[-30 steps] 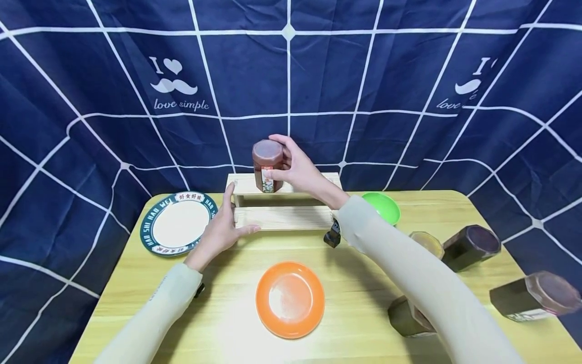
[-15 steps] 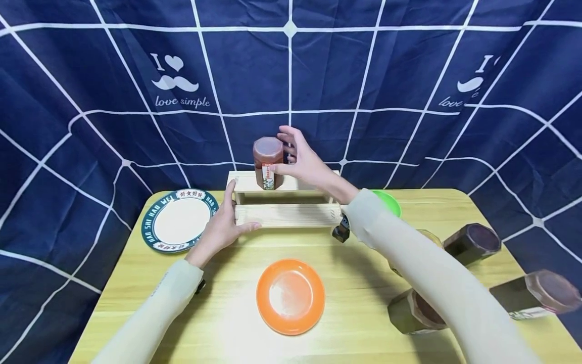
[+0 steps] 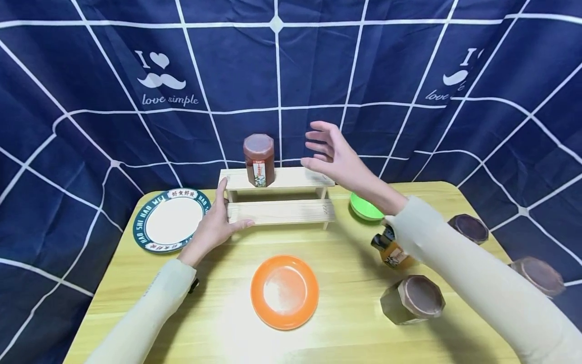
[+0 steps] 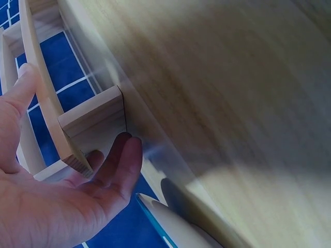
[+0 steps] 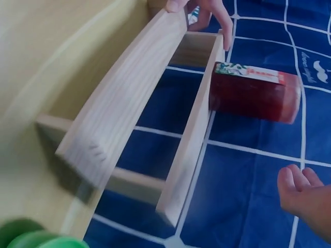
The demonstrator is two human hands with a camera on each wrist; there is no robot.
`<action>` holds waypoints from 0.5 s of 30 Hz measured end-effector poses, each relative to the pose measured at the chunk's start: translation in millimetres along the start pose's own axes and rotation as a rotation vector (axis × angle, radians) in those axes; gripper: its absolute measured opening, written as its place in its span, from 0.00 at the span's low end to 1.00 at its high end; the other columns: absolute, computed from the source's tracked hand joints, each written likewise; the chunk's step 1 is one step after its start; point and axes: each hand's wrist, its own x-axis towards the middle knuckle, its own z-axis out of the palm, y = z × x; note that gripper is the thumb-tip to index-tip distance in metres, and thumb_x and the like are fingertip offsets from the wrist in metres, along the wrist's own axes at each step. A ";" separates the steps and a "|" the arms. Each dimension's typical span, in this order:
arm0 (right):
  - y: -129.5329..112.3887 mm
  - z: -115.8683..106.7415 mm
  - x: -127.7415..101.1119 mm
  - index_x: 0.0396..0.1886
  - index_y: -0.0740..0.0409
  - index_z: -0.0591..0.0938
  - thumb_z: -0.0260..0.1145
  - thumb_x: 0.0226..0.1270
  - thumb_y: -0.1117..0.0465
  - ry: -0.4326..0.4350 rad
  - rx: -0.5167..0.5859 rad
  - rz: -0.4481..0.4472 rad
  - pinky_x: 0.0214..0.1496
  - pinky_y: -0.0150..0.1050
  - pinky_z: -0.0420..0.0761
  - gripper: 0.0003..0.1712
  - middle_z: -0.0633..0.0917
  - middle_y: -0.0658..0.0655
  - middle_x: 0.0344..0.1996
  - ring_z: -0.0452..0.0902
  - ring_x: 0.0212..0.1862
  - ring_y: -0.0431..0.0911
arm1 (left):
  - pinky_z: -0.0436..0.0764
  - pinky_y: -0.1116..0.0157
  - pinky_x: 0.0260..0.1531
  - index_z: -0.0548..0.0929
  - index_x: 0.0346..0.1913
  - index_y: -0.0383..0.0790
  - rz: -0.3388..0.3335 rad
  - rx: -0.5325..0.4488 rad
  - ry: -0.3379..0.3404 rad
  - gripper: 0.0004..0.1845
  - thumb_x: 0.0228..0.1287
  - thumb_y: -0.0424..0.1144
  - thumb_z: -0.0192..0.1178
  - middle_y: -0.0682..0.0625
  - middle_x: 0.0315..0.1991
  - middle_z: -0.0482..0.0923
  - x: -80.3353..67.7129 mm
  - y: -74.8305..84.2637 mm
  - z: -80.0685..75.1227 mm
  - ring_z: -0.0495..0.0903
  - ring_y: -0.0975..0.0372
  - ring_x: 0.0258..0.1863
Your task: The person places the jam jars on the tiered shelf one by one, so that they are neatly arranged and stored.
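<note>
Navy cloth with a white grid (image 3: 409, 65) hangs behind a pale wooden table (image 3: 336, 318). From the head camera, a two-step wooden shelf (image 3: 277, 194) stands at the table's far edge, and a dark red jar (image 3: 258, 160) stands upright on its top step, toward the left end. The right hand (image 3: 334, 156) hovers to the right of the jar, apart from it, fingers spread and holding nothing. The left hand (image 3: 217, 225) rests against the shelf's left end, thumb along the lower step's front and fingers up the side. Left of the shelf lies a green-rimmed plate (image 3: 170, 221); in front of it an orange plate (image 3: 284, 291); right of it a green bowl (image 3: 366, 207), a small bottle (image 3: 392, 250) and more dark jars (image 3: 411, 299).

From the left wrist camera, the left hand (image 4: 57, 191) lies relaxed against the shelf's end (image 4: 93, 124), fingers straight.

From the right wrist camera, the jar (image 5: 254, 92) sits on the top board (image 5: 192, 134) near the far end, and only the right hand's fingertips (image 5: 297, 186) show, loose, well clear of the jar.

To finish this well, I judge the left hand should steady the shelf while the right draws straight away without brushing the jar.
</note>
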 end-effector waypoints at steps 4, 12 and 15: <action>-5.7 -13.0 -23.3 0.83 0.56 0.62 0.72 0.76 0.66 -0.014 0.003 -0.005 0.78 0.52 0.68 0.43 0.71 0.61 0.76 0.70 0.77 0.55 | 0.75 0.32 0.59 0.34 0.90 0.57 0.020 -0.016 0.013 0.74 0.58 0.63 0.82 0.18 0.71 0.68 -1.6 -2.9 -0.8 0.78 0.30 0.61; -9.7 -35.5 -74.6 0.80 0.55 0.67 0.68 0.76 0.75 0.009 0.023 -0.057 0.71 0.40 0.76 0.37 0.75 0.61 0.72 0.75 0.73 0.54 | 0.77 0.33 0.54 0.34 0.90 0.59 0.034 -0.003 0.024 0.77 0.53 0.65 0.84 0.20 0.68 0.74 9.7 -22.2 7.9 0.80 0.33 0.59; -10.2 -42.2 -95.5 0.80 0.55 0.68 0.67 0.76 0.77 -0.014 0.016 -0.073 0.70 0.38 0.76 0.38 0.75 0.62 0.72 0.76 0.72 0.52 | 0.78 0.34 0.54 0.32 0.90 0.58 0.019 -0.003 0.018 0.78 0.54 0.64 0.84 0.22 0.67 0.75 10.8 -24.0 8.6 0.81 0.34 0.59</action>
